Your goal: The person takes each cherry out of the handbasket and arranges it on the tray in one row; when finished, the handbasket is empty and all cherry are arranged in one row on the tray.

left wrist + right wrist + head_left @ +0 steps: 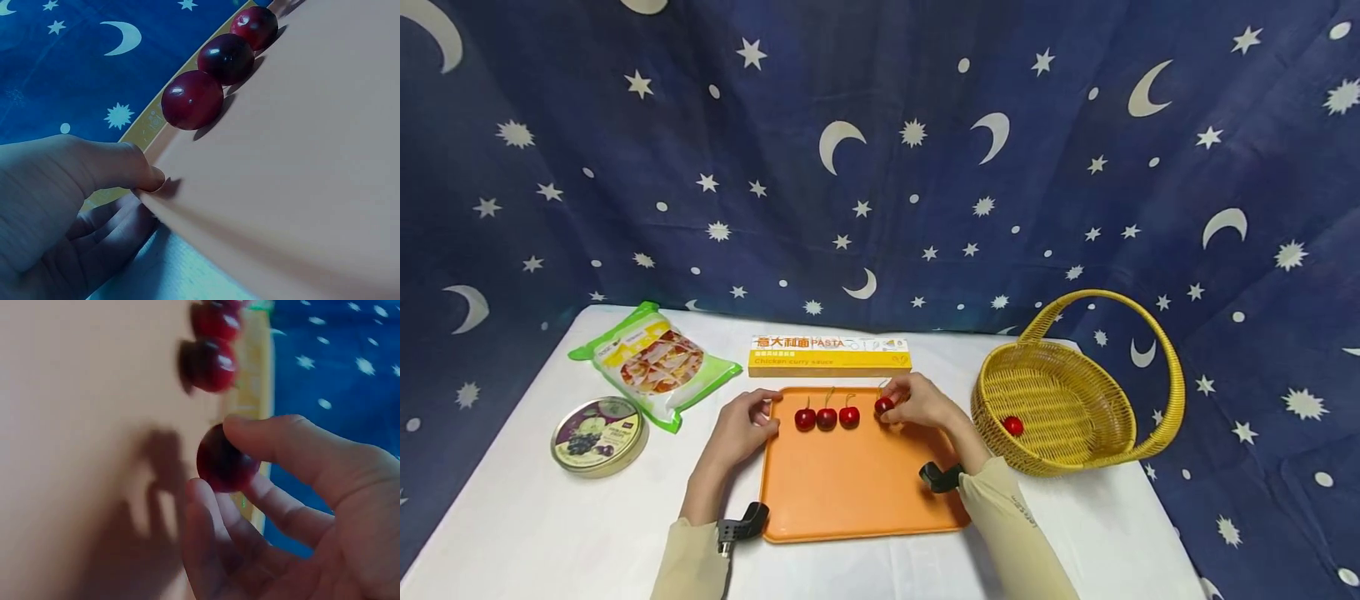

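Observation:
An orange tray (857, 492) lies on the white table with three red cherries (827, 417) in a row near its far edge. My right hand (917, 403) pinches a fourth cherry (883, 406) between thumb and fingers, just above the tray; the right wrist view shows this cherry (225, 464) held off the surface. My left hand (745, 427) grips the tray's left rim (164, 199), thumb (119, 164) on top, beside the nearest cherry (192, 99). A yellow wicker basket (1063, 392) to the right holds one cherry (1013, 426).
A yellow pasta box (829, 356) lies just behind the tray. A green snack bag (655, 362) and a round tin (598, 435) sit at the left. A starry blue cloth (880, 167) hangs behind the table.

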A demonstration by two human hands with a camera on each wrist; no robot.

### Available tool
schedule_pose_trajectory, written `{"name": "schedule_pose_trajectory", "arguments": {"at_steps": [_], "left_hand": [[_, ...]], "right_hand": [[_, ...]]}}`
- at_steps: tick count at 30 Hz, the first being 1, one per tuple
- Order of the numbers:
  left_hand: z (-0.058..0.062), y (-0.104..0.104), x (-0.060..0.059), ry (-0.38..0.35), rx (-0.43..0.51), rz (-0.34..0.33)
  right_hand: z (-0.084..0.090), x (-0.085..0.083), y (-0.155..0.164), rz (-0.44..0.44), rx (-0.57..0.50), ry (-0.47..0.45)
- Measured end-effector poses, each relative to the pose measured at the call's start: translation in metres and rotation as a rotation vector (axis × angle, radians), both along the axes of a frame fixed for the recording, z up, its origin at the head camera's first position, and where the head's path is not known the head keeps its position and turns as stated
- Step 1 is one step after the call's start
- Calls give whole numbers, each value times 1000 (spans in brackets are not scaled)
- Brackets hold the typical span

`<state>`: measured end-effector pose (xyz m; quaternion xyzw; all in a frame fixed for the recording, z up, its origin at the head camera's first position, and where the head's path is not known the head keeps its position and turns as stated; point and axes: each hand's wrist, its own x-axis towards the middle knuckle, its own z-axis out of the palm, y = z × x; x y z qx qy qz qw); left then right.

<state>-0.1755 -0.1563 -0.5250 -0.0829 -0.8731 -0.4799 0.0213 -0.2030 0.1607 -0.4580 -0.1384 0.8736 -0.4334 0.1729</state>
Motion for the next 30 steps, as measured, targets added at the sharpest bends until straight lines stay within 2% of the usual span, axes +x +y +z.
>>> {"name": "schedule_pose_trajectory", "arguments": {"at_steps": [6, 13, 18, 24, 30], "left_hand": [[-5, 1, 4, -5, -14, -2], [-7, 2, 4, 11, -1, 4], [-5, 3, 2, 11, 9, 3], [-3, 3, 2, 15, 6, 7], [-1, 1, -1, 8, -1, 19]], "right_hand": [[-23, 7, -17, -34, 92, 49], [-25, 6, -23, -81, 96, 66], [-25, 4, -24, -75, 94, 58], [-21, 3, -22, -62, 92, 53], [1, -4, -1, -73, 93, 58]]}}
